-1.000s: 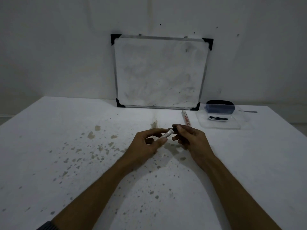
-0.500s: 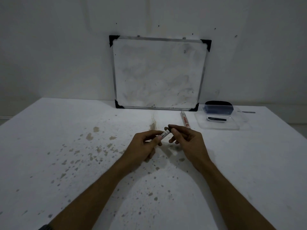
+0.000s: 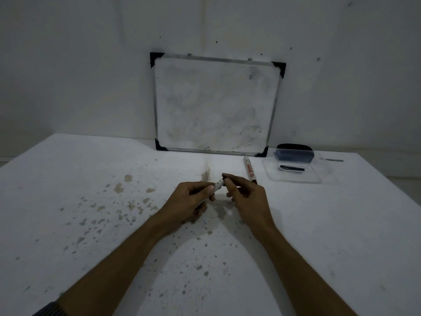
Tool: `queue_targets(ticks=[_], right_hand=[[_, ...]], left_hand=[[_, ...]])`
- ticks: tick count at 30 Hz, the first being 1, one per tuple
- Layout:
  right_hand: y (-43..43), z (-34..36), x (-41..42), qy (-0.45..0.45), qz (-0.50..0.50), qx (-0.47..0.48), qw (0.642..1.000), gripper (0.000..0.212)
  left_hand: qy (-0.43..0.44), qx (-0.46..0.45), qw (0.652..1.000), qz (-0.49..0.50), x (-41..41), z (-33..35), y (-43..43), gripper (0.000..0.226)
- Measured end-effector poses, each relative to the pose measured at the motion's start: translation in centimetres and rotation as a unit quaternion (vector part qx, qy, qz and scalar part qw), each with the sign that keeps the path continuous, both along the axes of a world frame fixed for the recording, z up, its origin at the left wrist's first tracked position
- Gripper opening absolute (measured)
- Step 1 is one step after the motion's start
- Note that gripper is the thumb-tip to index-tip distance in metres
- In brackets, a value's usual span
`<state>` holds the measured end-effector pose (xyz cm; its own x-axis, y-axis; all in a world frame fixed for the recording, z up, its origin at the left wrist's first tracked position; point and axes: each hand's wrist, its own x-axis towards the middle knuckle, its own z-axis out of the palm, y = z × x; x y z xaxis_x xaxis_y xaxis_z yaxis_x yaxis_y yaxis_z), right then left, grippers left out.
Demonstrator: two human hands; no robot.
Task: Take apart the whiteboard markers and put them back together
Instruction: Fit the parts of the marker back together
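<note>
Both hands meet over the middle of the white table (image 3: 319, 224). My left hand (image 3: 189, 199) grips the white barrel of a whiteboard marker (image 3: 219, 184) between thumb and fingers. My right hand (image 3: 247, 198) pinches the marker's far end with its fingertips; that end is hidden under the fingers. A second whiteboard marker (image 3: 249, 169), white with a red label, lies on the table just beyond my right hand, pointing toward the wall.
A whiteboard (image 3: 215, 106) with black corners leans on the wall at the table's back. To its right stands a clear plastic tray (image 3: 296, 173) holding a dark eraser (image 3: 293, 153) and a black marker piece (image 3: 292, 168). Brown stains speckle the table's left and middle.
Both hands stay together on the marker; the fingers have shifted slightly on it. The view has tilted a little, nothing else moved.
</note>
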<state>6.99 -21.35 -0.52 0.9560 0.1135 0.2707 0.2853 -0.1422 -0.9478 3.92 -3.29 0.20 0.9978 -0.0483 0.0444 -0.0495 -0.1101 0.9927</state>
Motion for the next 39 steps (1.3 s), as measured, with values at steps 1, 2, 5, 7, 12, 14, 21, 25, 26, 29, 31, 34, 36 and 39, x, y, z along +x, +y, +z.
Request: queue_targets(ticks=[1, 2, 5, 7, 12, 14, 21, 25, 26, 29, 31, 34, 36, 39], right_hand=[[0.2, -0.2, -0.1, -0.005, -0.026, -0.017, 0.999, 0.027], [0.4, -0.3, -0.3, -0.003, -0.050, -0.031, 0.998, 0.030], [0.9, 0.2, -1.2, 0.017, -0.073, -0.047, 0.996, 0.023], [1.0, 0.5, -1.9, 0.026, -0.040, -0.083, 0.995, 0.025], [2.0, 0.3, -3.3, 0.043, 0.040, -0.168, 0.984, 0.038], [2.2, 0.1, -3.3, 0.038, 0.043, -0.189, 0.980, 0.033], [0.5, 1.2, -2.9, 0.106, 0.062, -0.132, 0.984, 0.022], [-2.6, 2.3, -1.4, 0.079, -0.056, -0.171, 0.981, 0.022], [-3.7, 2.5, -1.1, 0.068, -0.097, -0.185, 0.976, 0.022], [-6.3, 2.2, -0.4, 0.050, -0.192, -0.228, 0.953, 0.026], [-6.9, 1.7, 0.3, 0.053, -0.234, -0.264, 0.934, 0.027], [-6.6, 1.2, 2.0, 0.058, -0.254, -0.309, 0.915, 0.026], [-6.3, 1.1, 3.2, 0.060, -0.257, -0.331, 0.906, 0.027], [-5.9, 1.0, 4.3, 0.058, -0.267, -0.323, 0.906, 0.030]], left_hand=[[0.003, -0.009, 1.000, 0.009, 0.1, 0.1, -0.3, 0.029], [0.005, -0.027, 0.999, 0.022, 0.1, 0.3, -0.6, 0.029], [0.007, -0.100, 0.992, 0.081, 0.5, 0.3, -0.7, 0.028], [0.022, -0.171, 0.981, 0.095, 0.5, 0.1, -0.5, 0.029], [0.034, -0.257, 0.964, 0.060, 0.1, -0.3, -0.3, 0.034], [0.018, -0.261, 0.964, 0.055, 0.1, -0.3, -0.7, 0.034], [-0.003, -0.215, 0.975, 0.052, 0.7, -0.3, -1.7, 0.032], [-0.054, 0.067, 0.989, 0.124, 2.3, -1.0, -3.1, 0.030], [-0.084, 0.164, 0.975, 0.125, 3.0, -1.7, -3.2, 0.033], [-0.119, 0.433, 0.891, 0.067, 4.8, -4.1, -3.2, 0.052], [-0.121, 0.497, 0.858, 0.048, 5.2, -4.7, -2.9, 0.055], [-0.127, 0.490, 0.861, 0.041, 5.1, -4.3, -1.7, 0.062], [-0.127, 0.490, 0.861, 0.041, 5.1, -4.0, -1.2, 0.066], [-0.129, 0.494, 0.859, 0.042, 4.9, -3.8, -1.4, 0.068]])
